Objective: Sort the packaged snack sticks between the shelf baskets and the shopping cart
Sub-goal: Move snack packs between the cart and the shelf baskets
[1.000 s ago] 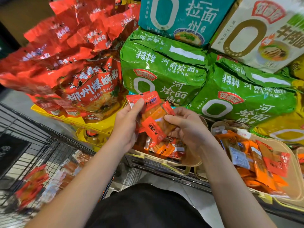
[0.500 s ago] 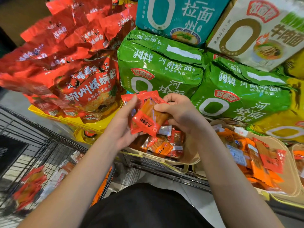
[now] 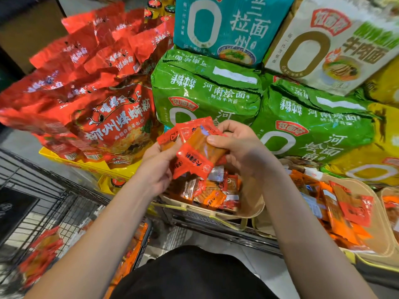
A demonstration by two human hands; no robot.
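Note:
A bunch of red-and-orange packaged snack sticks (image 3: 195,147) is held between both hands above the middle shelf basket (image 3: 252,210). My left hand (image 3: 158,167) grips the bunch from the left and below. My right hand (image 3: 239,145) pinches the top packet with thumb and fingers. More snack packets (image 3: 209,193) lie in that beige basket. A second basket (image 3: 380,223) to the right holds several orange packets (image 3: 343,212). The black wire shopping cart (image 3: 49,203) stands at lower left with snack packets (image 3: 43,253) inside.
Red noodle bags (image 3: 112,124) sit in a yellow tray (image 3: 86,167) at the left. Green noodle packs (image 3: 205,91), a teal pack (image 3: 228,29) and a white pack (image 3: 330,44) are stacked behind the baskets. The metal shelf edge (image 3: 216,225) runs below the baskets.
My right hand has come up from the basket and laid a packet on the bunch in my left hand. Both hands now hold the bunch slightly higher.

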